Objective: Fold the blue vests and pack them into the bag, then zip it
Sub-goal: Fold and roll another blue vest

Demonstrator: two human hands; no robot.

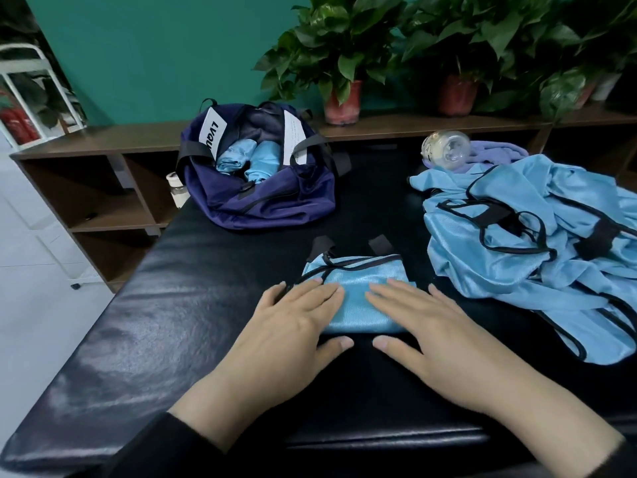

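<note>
A folded light-blue vest with black trim lies on the black padded table in front of me. My left hand and my right hand lie flat on its near part, fingers straight, thumbs on the table just below its edge. The navy bag stands unzipped at the back left, with two rolled blue vests inside. A heap of unfolded blue vests covers the right side of the table.
A clear plastic bottle lies on purple cloth behind the heap. A brown shelf unit runs along the green wall, with potted plants on top. A white bottle stands beside the bag.
</note>
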